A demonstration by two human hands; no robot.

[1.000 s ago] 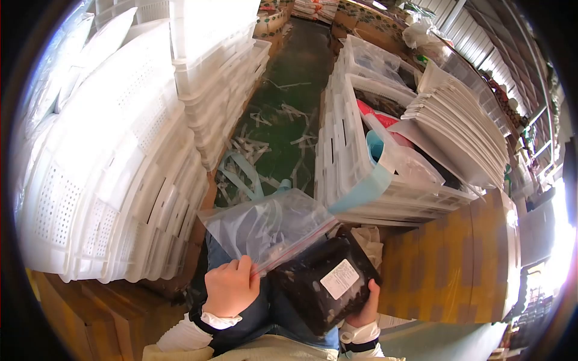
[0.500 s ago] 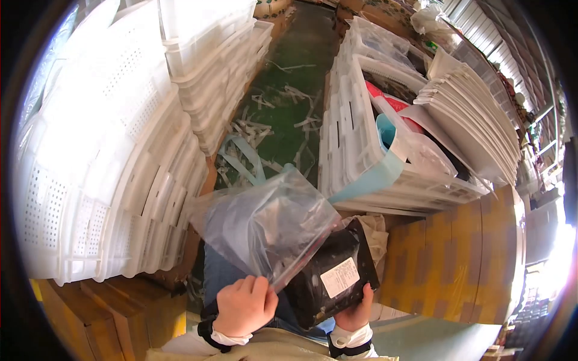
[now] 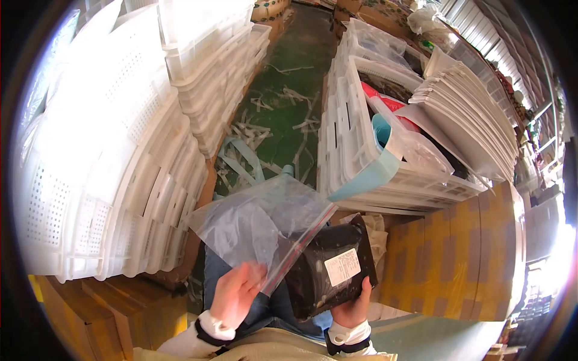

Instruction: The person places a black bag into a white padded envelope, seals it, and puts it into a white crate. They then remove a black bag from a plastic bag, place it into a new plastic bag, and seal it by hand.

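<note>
A clear zip-lock bag with a red line along its mouth lies slanted above my lap. My left hand is at the lower corner of the bag's mouth, its fingers close together on the plastic and slightly blurred; the thumb is hard to make out. In my right hand is a black, shiny plastic-wrapped package, gripped at its lower right edge. A white printed label faces up on it. The bag's mouth overlaps the package's upper left part.
Stacked white plastic crates rise on the left, with cardboard boxes below. On the right, another crate holds packaging and a pile of white sheets. Taped cartons stand nearby. Plastic strips litter the green floor.
My left hand has shifted left and slightly down, and its fingers have straightened. The bag's mouth has turned upward, showing the red line more fully. The package has tilted slightly.
</note>
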